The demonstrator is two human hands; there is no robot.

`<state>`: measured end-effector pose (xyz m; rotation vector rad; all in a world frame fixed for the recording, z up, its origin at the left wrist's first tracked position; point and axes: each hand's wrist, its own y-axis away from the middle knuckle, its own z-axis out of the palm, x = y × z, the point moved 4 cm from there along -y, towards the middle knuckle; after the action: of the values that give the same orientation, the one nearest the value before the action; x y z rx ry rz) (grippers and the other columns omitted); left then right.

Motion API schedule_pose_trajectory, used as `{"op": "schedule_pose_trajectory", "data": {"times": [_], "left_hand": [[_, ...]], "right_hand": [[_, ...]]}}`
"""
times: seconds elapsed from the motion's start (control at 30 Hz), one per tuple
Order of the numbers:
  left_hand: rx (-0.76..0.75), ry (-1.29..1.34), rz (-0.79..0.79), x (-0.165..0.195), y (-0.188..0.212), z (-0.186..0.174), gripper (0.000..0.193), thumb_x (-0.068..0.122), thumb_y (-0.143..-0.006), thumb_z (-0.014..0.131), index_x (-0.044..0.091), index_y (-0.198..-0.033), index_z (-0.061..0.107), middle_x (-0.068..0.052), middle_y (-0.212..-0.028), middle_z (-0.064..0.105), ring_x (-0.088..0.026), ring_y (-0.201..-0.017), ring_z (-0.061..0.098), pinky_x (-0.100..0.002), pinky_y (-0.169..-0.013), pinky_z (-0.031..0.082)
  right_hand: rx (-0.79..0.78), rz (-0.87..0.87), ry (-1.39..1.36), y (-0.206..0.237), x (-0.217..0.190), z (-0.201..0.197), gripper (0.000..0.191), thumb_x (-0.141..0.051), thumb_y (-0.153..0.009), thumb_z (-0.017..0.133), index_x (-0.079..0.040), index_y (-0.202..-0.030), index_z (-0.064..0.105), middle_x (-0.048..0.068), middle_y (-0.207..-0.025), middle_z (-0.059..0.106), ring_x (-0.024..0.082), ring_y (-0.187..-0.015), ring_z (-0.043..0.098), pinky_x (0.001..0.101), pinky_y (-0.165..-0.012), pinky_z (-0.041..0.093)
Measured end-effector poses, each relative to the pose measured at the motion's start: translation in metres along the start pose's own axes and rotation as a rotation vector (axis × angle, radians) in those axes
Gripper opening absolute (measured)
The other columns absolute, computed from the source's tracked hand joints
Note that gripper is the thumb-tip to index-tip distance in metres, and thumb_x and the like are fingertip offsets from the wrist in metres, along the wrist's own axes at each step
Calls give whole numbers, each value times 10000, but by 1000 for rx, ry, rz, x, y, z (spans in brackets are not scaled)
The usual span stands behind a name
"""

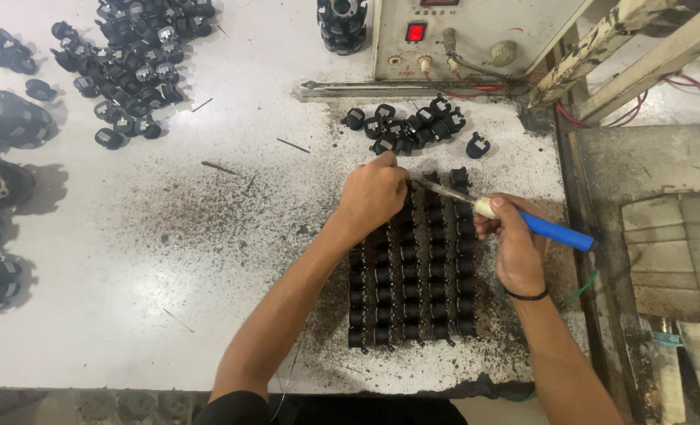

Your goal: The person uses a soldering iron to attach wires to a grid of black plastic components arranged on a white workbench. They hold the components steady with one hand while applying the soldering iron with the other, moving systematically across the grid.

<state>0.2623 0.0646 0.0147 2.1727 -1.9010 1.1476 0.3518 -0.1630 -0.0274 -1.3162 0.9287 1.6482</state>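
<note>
Right hand (515, 256): we note its grip closed around the blue-handled soldering iron (515, 216).
Left hand (373, 193): grip pinched on the rows of black coil bobbins (409, 291).

Soldering iron (515, 216) in right-hand fingers (498, 206): glossy blue plastic grip, cream collar, dull metal shaft. Small parts (410, 275) under left-hand fingers (387, 161): black plastic, faint sheen. Tabletop (169, 236): white, smooth, matt, gritty dark specks around fingers. Wooden frame (641, 55) beyond right fingers: rough, paint-flaked.

A heap of black parts (133, 59) lies far left. A grey control box (460, 35) with a red lamp (416, 32) stands far centre.
</note>
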Motion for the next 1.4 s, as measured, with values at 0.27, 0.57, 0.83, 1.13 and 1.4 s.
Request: {"op": "schedule_pose_trajectory", "data": {"times": [0.27,0.57,0.83,1.13,1.4], "left_hand": [[-50,-162,43,4,3,6,104,72,-816,654,38,-834,750,-157,-910,646,-352,-710,700,-469,-609,574],[9,-99,22,7,2,-2,88,93,-843,663,59,-810,738,-117,-877,660,-369,-662,689,-477,-572,558],[-58,-143,15,7,0,-1,90,75,-824,647,53,-824,734,-154,-878,665,-384,-681,700,-480,-578,563],[-35,-162,40,18,-1,-12,76,60,-849,642,22,-859,707,-156,-924,660,-357,-717,710,-458,-617,584],[-51,-45,-49,25,27,-12,128,101,-868,683,93,-939,788,-126,-908,675,-376,-710,698,-486,-630,572]], "right_hand": [[-43,-91,-20,1,-4,2,207,-112,-1015,629,64,-1105,689,151,-888,712,189,-712,661,315,-619,540],[-37,-62,-15,1,-7,4,207,-111,-1000,638,60,-1108,685,160,-895,715,196,-714,672,321,-631,552],[-45,-71,18,2,-9,6,233,-124,-996,652,68,-1122,693,170,-904,721,193,-732,688,318,-643,565],[-11,-208,-163,12,-25,-7,205,-92,-1025,649,74,-1138,691,163,-931,717,195,-762,689,309,-676,555],[-24,-200,38,36,-17,-2,191,-81,-983,668,67,-1093,719,155,-897,725,173,-701,672,286,-623,559]]}}
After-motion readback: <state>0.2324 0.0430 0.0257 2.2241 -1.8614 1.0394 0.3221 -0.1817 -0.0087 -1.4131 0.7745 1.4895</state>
